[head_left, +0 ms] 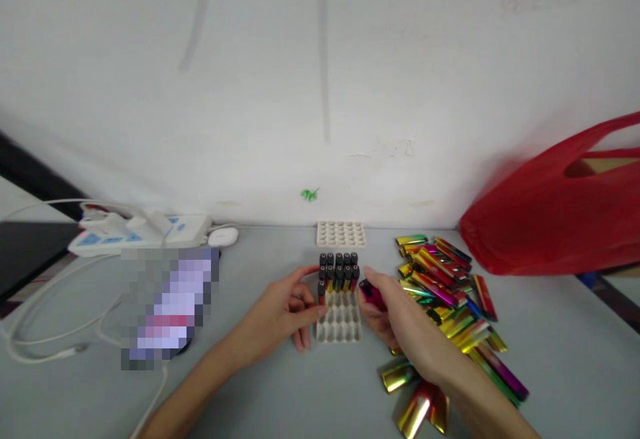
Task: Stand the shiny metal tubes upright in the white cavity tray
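A pale moulded tray (pixel 340 330) with rows of pockets lies in front of me. Upright black-topped lighters (pixel 339 272) fill its far rows, and a single lighter (pixel 321 291) stands at the left of the row nearer me. My left hand (pixel 293 302) steadies the tray's left side, its thumb and fingers curled around the edge beside that single lighter. In my right hand (pixel 387 306), just right of the tray, is a magenta lighter (pixel 371 292) with a dark end, partly hidden by the fingers.
Shiny gold, red, green and purple lighters (pixel 440 272) are heaped at the right, partly under my right forearm. A second pale tray (pixel 341 234) lies against the wall. At left are a power strip (pixel 193 231), white cables and a blurred phone (pixel 175 306). A red bag (pixel 540 219) stands right.
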`<state>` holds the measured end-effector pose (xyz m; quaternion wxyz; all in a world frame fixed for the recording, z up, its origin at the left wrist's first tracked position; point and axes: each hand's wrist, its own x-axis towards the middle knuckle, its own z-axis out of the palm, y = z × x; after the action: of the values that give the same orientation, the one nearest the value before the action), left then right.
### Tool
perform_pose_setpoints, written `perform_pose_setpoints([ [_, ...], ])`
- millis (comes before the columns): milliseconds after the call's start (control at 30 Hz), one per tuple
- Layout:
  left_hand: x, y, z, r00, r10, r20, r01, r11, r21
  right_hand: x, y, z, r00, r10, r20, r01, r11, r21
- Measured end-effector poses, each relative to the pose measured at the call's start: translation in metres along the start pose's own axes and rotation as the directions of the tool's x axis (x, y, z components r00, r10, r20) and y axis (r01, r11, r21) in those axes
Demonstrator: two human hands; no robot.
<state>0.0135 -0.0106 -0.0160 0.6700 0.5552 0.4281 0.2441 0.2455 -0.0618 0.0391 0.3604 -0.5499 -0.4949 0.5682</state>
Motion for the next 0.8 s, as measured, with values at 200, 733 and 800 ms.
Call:
perform_pose_setpoints([
  [200,-0.001,0.002,0.000,1.000,0.007,0.003,-0.007,1.000,0.003,-0.004,-0.013,-0.004,0.988,-0.071,0.137,0.053,0.990,0.127],
  [733,-0.002,0.003,0.001,1.000,0.010,0.007,-0.010,1.000,0.009,-0.011,-0.015,-0.008,0.928,-0.325,0.184,0.291,0.937,0.191],
  [800,-0.002,0.004,0.002,1.000,0.006,0.006,-0.006,1.000,0.007,-0.010,-0.016,-0.009,0.922,-0.349,0.167,0.328,0.934,0.141],
])
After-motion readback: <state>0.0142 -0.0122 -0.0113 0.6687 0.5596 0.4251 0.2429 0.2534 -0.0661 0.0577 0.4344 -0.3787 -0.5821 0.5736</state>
